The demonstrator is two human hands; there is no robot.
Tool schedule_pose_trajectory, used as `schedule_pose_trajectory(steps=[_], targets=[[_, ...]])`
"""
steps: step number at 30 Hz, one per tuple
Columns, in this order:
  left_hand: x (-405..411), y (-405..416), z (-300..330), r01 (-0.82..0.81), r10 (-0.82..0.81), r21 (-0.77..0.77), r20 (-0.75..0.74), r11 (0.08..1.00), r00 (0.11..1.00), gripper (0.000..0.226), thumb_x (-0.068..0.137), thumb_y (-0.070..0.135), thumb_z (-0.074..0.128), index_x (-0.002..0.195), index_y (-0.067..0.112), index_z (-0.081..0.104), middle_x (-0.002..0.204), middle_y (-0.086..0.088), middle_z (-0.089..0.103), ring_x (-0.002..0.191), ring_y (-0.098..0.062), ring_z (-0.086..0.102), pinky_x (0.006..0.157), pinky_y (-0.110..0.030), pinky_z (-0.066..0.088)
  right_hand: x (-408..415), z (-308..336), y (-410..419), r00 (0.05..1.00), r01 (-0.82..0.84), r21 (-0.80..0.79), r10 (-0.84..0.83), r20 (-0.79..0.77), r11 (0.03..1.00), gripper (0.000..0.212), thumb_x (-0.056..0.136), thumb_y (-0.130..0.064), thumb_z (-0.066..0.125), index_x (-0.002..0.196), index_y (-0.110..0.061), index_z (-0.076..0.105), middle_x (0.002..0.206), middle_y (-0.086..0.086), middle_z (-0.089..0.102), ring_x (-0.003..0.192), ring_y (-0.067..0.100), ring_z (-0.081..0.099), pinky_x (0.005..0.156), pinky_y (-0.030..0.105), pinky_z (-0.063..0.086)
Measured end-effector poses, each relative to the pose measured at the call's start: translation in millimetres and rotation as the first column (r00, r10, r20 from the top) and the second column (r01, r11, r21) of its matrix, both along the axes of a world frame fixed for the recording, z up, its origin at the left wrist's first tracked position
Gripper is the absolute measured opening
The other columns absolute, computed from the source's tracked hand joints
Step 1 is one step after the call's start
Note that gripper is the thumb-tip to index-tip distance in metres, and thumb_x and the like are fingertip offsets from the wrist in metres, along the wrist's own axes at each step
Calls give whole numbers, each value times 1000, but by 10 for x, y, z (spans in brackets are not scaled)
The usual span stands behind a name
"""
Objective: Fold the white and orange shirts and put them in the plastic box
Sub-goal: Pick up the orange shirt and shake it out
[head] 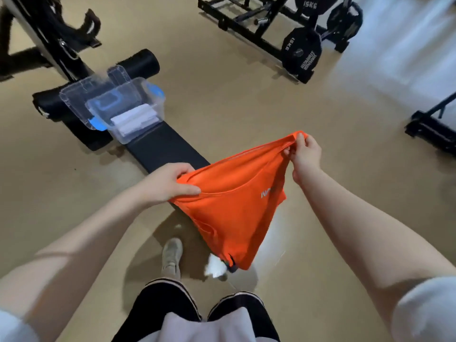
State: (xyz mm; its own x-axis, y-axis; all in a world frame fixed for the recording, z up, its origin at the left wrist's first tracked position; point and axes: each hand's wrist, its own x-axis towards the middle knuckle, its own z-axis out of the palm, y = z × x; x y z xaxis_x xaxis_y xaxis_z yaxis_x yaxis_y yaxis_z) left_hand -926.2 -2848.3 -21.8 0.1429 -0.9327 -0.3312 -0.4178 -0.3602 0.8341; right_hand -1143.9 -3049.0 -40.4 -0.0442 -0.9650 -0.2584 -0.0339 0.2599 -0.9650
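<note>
Two hands stretch the orange shirt (234,206) mid-frame: left hand (167,183) and right hand (304,154) each pinch a top corner. Beyond, upper left, the plastic box (145,130) holds the folded white shirt (135,119), nearer the left hand.

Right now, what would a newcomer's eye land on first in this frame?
The bright orange shirt, stretched in mid-air between the left hand and right hand above the black padded bench. Further along it sits the clear plastic box, holding folded white cloth.
</note>
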Motion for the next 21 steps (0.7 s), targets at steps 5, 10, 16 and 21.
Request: schedule_pose_trajectory(steps=[5, 10, 16, 21], targets=[[874, -220, -613, -234, 225, 58, 126, 971, 966, 17, 78, 14, 69, 72, 22, 56, 71, 5, 55, 68, -13, 51, 57, -23, 39, 1037, -556, -431, 976, -201, 8, 201, -87, 980, 31, 94, -12, 40, 63, -15, 44, 55, 3, 45, 44, 9, 44, 53, 25, 39], [1826, -432, -1250, -477, 466, 69, 127, 876, 875, 15, 77, 6, 69, 83, 17, 60, 79, 2, 60, 75, -15, 53, 61, -23, 40, 2216, -1161, -840, 937, -279, 81, 290, -196, 957, 31, 93, -11, 42, 62, -16, 44, 58, 1, 48, 51, 7, 48, 64, 31, 43], [2742, -853, -2068, -633, 615, 84, 174, 769, 769, 13, 79, 3, 65, 92, 6, 65, 85, -4, 61, 79, -16, 52, 54, -17, 32, 3389, -2024, -1335, 808, -391, 146, 415, -417, 909, 25, 94, -21, 41, 71, -12, 47, 68, 4, 47, 69, 15, 43, 65, 31, 35], [3289, -1147, -2786, -737, 719, 121, 160, 665, 676, 15, 79, 3, 66, 94, 2, 65, 85, -6, 59, 79, -16, 51, 57, -5, 33, 4016, -2750, -1623, 750, -430, 184, 463, -472, 884, 25, 95, -19, 42, 83, -1, 53, 80, 11, 50, 78, 17, 45, 69, 29, 37]])
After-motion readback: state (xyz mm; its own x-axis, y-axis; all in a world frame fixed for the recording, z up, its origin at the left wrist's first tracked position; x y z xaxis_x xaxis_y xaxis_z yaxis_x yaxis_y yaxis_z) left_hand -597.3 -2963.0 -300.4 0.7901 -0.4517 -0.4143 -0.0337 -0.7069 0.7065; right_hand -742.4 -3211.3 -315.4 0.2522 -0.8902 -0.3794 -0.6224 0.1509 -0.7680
